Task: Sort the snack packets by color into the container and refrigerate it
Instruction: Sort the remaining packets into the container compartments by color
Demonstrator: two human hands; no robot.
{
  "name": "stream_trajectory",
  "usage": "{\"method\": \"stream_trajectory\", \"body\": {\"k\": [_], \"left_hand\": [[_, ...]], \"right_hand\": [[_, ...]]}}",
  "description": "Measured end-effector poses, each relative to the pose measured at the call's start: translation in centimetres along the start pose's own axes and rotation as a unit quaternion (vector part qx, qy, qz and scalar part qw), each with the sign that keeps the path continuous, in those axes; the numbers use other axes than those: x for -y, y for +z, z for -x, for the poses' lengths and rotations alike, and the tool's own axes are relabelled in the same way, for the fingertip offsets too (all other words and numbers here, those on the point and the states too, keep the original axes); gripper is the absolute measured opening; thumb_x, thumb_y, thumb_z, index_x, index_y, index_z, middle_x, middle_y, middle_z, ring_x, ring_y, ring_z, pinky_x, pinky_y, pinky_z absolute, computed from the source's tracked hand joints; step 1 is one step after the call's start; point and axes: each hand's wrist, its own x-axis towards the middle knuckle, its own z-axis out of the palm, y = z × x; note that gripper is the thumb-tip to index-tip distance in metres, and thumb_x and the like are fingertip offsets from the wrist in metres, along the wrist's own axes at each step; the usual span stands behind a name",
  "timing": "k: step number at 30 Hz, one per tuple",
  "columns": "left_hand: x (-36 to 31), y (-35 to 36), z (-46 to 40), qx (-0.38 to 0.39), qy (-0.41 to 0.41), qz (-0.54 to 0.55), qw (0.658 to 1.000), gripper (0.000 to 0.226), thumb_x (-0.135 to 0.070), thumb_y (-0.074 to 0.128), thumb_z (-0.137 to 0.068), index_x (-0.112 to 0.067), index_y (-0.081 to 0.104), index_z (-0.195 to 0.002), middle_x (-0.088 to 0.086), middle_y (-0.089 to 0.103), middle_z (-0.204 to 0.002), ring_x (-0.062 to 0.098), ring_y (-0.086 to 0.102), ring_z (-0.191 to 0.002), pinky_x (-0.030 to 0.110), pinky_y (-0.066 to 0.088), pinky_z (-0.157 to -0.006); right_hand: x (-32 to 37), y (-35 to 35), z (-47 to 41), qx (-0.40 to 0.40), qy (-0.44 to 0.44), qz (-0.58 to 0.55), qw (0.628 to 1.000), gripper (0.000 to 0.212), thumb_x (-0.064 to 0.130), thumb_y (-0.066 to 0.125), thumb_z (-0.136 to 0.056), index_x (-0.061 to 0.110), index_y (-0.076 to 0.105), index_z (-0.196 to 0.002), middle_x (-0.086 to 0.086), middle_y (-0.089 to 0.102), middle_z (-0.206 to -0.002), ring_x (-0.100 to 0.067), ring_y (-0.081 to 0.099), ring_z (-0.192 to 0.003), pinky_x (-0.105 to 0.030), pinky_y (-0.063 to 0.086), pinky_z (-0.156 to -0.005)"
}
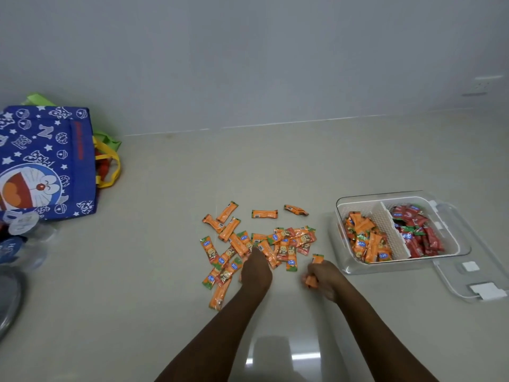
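A loose pile of orange snack packets (256,244) lies spread on the pale floor (154,271), directly ahead of both forearms. The left hand (256,268) reaches into the near edge of the pile, its fingers pointing down onto the packets; whether it pinches one or only touches them cannot be told. The right hand (325,278) sits just right of the pile, fingers curled round a held orange packet (314,271) whose ends stick out above and below the fist.

The clear container (402,268) rests on the floor to the right of the pile, near the right hand. A white slotted divider (391,230) splits it in two: the left compartment holds orange packets, the right compartment holds red packets (418,230). Its clear lid (473,279) lies flat beside it on the right, partly under the container's edge.

Three orange packets lie apart at the far side of the pile, nearer the wall (248,64). Well to the left stands a blue cartoon-printed bag (46,161) with yellow and green handles, and some blurred bottles lie in front of it at the frame's left edge.
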Motion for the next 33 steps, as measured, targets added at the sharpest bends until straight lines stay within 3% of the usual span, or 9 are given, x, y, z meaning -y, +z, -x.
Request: {"method": "stream_trajectory", "body": {"k": [5,8,12,17,20,22,26,29,33], "left_hand": [[1.2,-0.8,-0.8,-0.019,0.014,0.084,0.996,0.022,-0.016,0.046,-0.097,-0.004,0.063,-0.103,0.011,0.066,-0.102,0.027,0.062,-0.099,0.027,0.039,-0.073],[1.4,-2.3,-1.4,-0.023,0.005,0.09,0.996,0.027,-0.022,0.041,-0.101,-0.005,0.059,-0.111,0.012,0.064,-0.106,0.028,0.06,-0.1,0.03,0.041,-0.075],[0.0,-3.9,-2.4,0.003,0.009,0.096,0.995,0.029,-0.022,0.039,-0.101,-0.007,0.052,-0.121,0.012,0.063,-0.112,0.024,0.059,-0.096,0.028,0.039,-0.072],[-3.2,-3.7,-5.2,0.003,0.1,0.028,0.995,0.02,-0.019,0.056,-0.089,-0.012,0.064,-0.106,0.011,0.064,-0.107,0.025,0.06,-0.1,0.03,0.045,-0.08],[-4.8,-2.3,-6.3,0.03,0.15,-0.042,0.987,0.03,-0.016,0.067,-0.082,-0.018,0.066,-0.111,0.009,0.051,-0.115,0.024,0.057,-0.103,0.033,0.048,-0.084],[-5.3,-1.2,-6.8,0.057,0.165,-0.089,0.981,0.035,-0.021,0.073,-0.078,-0.017,0.065,-0.112,0.007,0.045,-0.118,0.025,0.057,-0.102,0.034,0.051,-0.08],[-5.2,-0.4,-7.3,0.06,0.161,-0.1,0.98,0.034,-0.025,0.071,-0.08,-0.014,0.061,-0.111,0.01,0.054,-0.116,0.027,0.053,-0.109,0.036,0.048,-0.084],[-4.3,-0.9,-7.5,0.022,0.115,-0.026,0.993,0.023,-0.02,0.057,-0.09,-0.011,0.056,-0.112,0.016,0.062,-0.111,0.032,0.052,-0.11,0.037,0.046,-0.081],[-3.0,-2.9,-8.9,0.03,0.062,0.045,0.997,0.032,-0.025,0.046,-0.097,-0.009,0.045,-0.125,0.022,0.057,-0.119,0.035,0.054,-0.11,0.042,0.051,-0.088]], "right_hand": [[1.2,1.7,-2.3,-0.055,-0.097,0.141,0.984,0.018,0.012,0.048,-0.088,0.01,0.057,-0.073,-0.013,0.061,-0.073,-0.024,0.057,-0.064,-0.031,0.042,-0.061],[1.6,3.6,-3.5,-0.109,-0.156,0.299,0.935,0.035,0.03,0.064,-0.085,0.002,0.058,-0.106,-0.016,0.06,-0.108,-0.032,0.061,-0.099,-0.031,0.044,-0.076],[2.2,4.3,-4.0,-0.084,-0.136,0.344,0.925,0.031,0.027,0.066,-0.081,0.004,0.062,-0.1,-0.013,0.064,-0.105,-0.031,0.063,-0.099,-0.03,0.043,-0.071],[1.2,2.7,-3.8,-0.03,-0.061,0.036,0.997,0.021,0.022,0.058,-0.086,0.011,0.059,-0.067,-0.011,0.06,-0.068,-0.023,0.055,-0.059,-0.031,0.045,-0.06],[1.0,1.3,-3.2,0.038,-0.013,-0.18,0.983,0.01,0.013,0.054,-0.091,0.006,0.06,-0.086,-0.01,0.059,-0.071,-0.022,0.061,-0.064,-0.03,0.053,-0.061],[1.5,0.6,-3.2,0.046,-0.024,-0.207,0.977,0.013,0.008,0.047,-0.093,0.005,0.059,-0.089,-0.011,0.062,-0.074,-0.021,0.064,-0.062,-0.028,0.055,-0.057],[3.1,0.2,-4.4,0.009,-0.114,-0.072,0.991,0.028,0.003,0.04,-0.09,0.012,0.057,-0.069,-0.019,0.058,-0.074,-0.025,0.06,-0.06,-0.031,0.049,-0.063],[4.1,0.5,-5.9,-0.038,-0.189,0.106,0.975,0.012,0.014,0.044,-0.096,0.004,0.049,-0.101,-0.019,0.059,-0.094,-0.03,0.061,-0.079,-0.031,0.05,-0.066],[4.0,0.9,-7.7,-0.025,-0.226,0.344,0.911,0.041,0.015,0.059,-0.087,0.007,0.039,-0.122,-0.016,0.055,-0.114,-0.032,0.06,-0.102,-0.032,0.045,-0.076]]}}
